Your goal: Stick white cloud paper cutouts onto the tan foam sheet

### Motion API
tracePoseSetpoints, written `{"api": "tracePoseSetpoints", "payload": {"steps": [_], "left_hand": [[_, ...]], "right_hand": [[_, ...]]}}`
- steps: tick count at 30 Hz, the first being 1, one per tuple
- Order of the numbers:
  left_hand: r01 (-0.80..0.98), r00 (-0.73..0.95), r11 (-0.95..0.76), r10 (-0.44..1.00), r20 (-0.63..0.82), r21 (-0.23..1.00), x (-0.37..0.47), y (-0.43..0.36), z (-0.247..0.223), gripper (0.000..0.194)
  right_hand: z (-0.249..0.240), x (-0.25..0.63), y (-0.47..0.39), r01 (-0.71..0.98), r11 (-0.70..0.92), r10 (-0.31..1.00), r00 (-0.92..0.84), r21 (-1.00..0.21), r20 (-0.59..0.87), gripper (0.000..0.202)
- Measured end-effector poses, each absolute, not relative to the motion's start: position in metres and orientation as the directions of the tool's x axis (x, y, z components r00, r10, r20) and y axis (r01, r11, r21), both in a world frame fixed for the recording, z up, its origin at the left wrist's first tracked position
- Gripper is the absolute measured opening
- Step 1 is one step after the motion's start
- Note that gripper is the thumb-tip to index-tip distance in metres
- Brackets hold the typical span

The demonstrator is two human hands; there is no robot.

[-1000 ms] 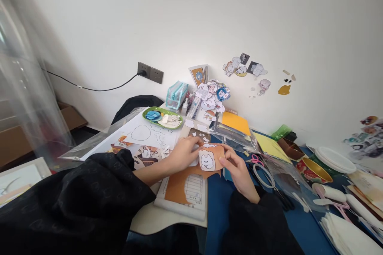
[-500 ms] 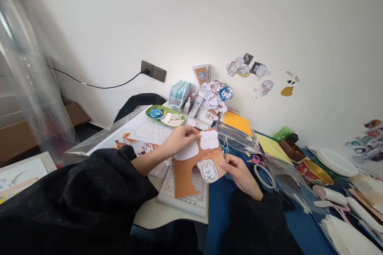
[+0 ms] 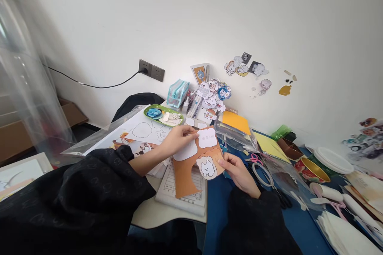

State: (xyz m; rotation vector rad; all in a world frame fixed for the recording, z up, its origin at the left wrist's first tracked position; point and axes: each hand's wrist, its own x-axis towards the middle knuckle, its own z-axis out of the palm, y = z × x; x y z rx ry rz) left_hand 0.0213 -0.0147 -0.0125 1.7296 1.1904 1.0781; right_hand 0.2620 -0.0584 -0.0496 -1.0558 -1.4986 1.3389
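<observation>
A brown sheet of card with white paper shapes on it is pinched at its top edge by my left hand, thumb on top. A deep curved piece is cut out of its lower side. My right hand holds the right edge of a rounded brown paper cut-out between thumb and fingers. That cut-out carries a drawing of a white, bear-like animal. It lies against or just over the sheet's right part; whether the two are joined I cannot tell. Below them is a white pad with a printed grid.
Behind my left hand sits a green tray of blue and white paper scraps. Pink-handled scissors, a roll of tape and a gold-lined bowl lie to the right. Paper cut-outs stand by the wall.
The view has shifted slightly. Both hands keep their hold, and the animal cut-out sits a touch higher against the brown sheet.
</observation>
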Motion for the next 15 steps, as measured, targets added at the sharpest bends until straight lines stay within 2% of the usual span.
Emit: {"api": "tracePoseSetpoints", "payload": {"steps": [15], "left_hand": [[0.286,0.227,-0.267,0.952,0.205,0.920,0.0206,-0.0139,-0.0151,0.031]], "right_hand": [[-0.0504,0.2620,-0.0576,0.065,0.060,0.955,-0.293,-0.996,0.038,0.040]]}}
